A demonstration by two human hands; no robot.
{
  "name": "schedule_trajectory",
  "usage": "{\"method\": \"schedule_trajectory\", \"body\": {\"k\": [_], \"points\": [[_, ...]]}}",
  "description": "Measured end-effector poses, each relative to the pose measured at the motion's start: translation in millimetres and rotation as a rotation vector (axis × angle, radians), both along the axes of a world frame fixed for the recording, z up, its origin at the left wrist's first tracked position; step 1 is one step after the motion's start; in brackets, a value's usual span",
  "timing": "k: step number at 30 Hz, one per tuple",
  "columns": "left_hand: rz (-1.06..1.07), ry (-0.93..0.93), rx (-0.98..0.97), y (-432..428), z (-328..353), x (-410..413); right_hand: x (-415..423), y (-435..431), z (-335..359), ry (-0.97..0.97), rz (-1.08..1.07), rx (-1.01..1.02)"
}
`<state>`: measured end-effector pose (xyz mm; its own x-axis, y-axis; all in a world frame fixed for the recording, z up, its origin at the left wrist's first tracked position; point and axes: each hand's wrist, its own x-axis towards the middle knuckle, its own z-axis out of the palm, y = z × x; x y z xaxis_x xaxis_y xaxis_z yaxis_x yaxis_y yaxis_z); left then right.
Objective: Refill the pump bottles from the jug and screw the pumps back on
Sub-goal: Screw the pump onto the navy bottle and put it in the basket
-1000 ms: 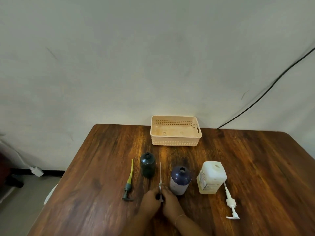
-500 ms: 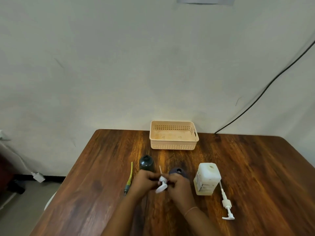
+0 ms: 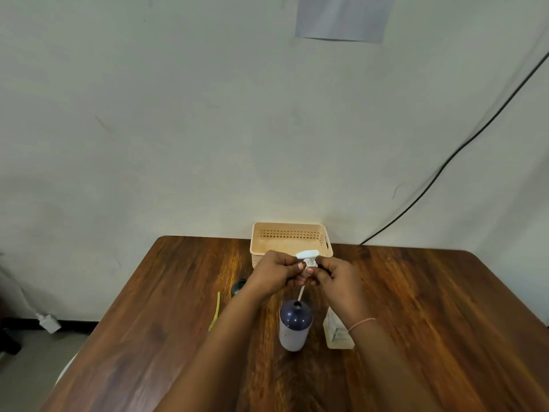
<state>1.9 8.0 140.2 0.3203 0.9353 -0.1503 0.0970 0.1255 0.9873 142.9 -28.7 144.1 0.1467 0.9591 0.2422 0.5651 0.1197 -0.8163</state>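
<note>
My left hand (image 3: 274, 270) and right hand (image 3: 335, 278) meet above the middle of the table (image 3: 430, 322), pinching the pump (image 3: 307, 257) between them, in front of the basket (image 3: 291, 233) at the far edge by the wall. The pump's tube slants down to the mouth of the bottle (image 3: 295, 325), which stands nearer to me. The jug (image 3: 334, 331) stands just right of it, partly behind my right wrist. Left of the bottle lies the other pump (image 3: 216, 310), and the second bottle (image 3: 238, 286) stands behind my left hand.

I see the white pump (image 3: 307, 258) raised, dip tube tip at the open mouth of the upright navy-topped bottle (image 3: 295, 325).
</note>
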Motion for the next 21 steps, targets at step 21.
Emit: {"method": "schedule_trajectory", "body": {"k": [21], "points": [[-0.058,0.641,0.16,0,-119,6,-4,22,-115,-0.174,-0.005,-0.274]]}}
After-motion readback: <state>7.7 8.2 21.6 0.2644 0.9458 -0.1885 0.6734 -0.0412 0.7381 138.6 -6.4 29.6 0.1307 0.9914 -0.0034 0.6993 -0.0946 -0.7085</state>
